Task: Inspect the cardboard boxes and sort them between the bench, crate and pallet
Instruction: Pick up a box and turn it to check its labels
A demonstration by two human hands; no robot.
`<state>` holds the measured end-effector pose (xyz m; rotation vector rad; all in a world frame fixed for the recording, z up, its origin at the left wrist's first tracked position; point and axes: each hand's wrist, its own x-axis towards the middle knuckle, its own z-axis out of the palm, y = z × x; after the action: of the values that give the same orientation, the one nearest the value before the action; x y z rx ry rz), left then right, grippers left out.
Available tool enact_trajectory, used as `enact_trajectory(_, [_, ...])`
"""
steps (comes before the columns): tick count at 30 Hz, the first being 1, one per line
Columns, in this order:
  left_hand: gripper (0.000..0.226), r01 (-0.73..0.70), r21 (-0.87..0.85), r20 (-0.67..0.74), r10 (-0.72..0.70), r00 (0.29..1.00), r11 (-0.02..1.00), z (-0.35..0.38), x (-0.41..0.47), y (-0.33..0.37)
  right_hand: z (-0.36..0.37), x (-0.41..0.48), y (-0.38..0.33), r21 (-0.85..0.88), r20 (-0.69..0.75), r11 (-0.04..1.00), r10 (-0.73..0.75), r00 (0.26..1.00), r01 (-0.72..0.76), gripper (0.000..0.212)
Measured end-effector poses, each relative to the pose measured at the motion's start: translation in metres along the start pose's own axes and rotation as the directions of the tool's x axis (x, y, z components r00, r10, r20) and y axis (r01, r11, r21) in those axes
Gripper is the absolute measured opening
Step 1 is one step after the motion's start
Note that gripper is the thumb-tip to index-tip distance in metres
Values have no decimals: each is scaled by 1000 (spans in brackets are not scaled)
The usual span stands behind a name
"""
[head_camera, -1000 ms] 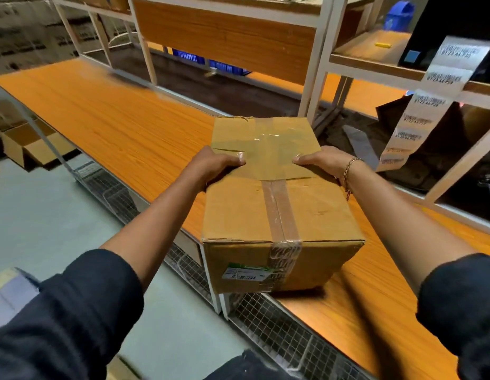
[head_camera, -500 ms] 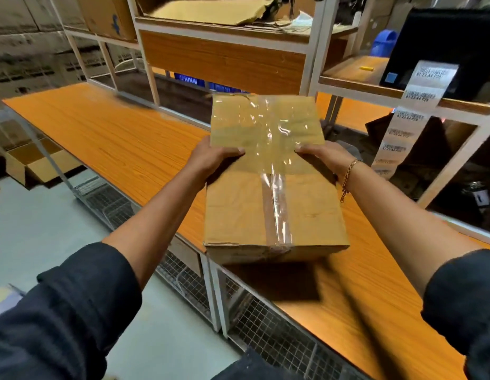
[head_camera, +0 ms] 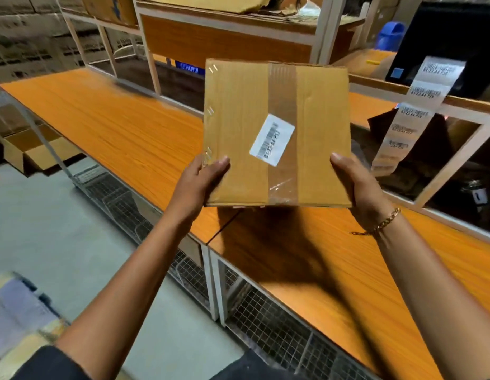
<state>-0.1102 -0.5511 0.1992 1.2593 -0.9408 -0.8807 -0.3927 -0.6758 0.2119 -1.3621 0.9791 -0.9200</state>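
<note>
A taped brown cardboard box (head_camera: 238, 133) is held up in the air above the orange bench (head_camera: 128, 133), one broad face turned toward me. That face carries a strip of clear tape and a white barcode label (head_camera: 272, 139). My left hand (head_camera: 204, 182) grips the box's lower left edge, thumb on the front. My right hand (head_camera: 353, 179), with a gold bracelet at the wrist, grips the lower right edge. The box casts a dark shadow on the bench below it.
A white-framed shelf unit (head_camera: 329, 26) stands behind the bench. A strip of printed barcode labels (head_camera: 414, 111) hangs from a black printer (head_camera: 452, 42) at the right. Wire mesh panels (head_camera: 265, 319) run under the bench. An open cardboard box (head_camera: 32, 152) sits on the floor at left.
The box was resting on the bench with both hands on top. It has been lifted and tipped up, and a face with a barcode label now points at me.
</note>
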Motion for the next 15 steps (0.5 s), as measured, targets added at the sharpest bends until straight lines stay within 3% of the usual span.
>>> enact_trajectory(1, [30, -9, 7, -6, 9, 1000, 1000, -3, -6, -8, 1, -4, 6, -6, 14, 1000, -18, 1000, 19, 63])
enact_trajectory(4, [86, 2, 139, -33, 3, 999, 990, 1, -16, -18, 11, -15, 21, -65, -11, 995, -71, 997, 70, 75])
enact_trajectory(6, [105, -7, 266, -138, 45, 989, 964, 9, -17, -18, 21, -19, 22, -129, -70, 986, -113, 991, 103, 85])
enact_trajectory(8, [108, -5, 401, -258, 118, 959, 916, 18, -18, -10, 26, -19, 18, -197, -124, 974, -133, 983, 107, 88])
enact_trajectory(11, [105, 13, 524, -306, 174, 936, 852, 22, -17, -1, 29, -19, 13, -281, -162, 956, -137, 977, 88, 92])
enact_trajectory(15, [99, 13, 553, -357, 222, 907, 833, 29, -18, -8, 35, -17, 19, -339, -250, 933, -210, 945, 118, 70])
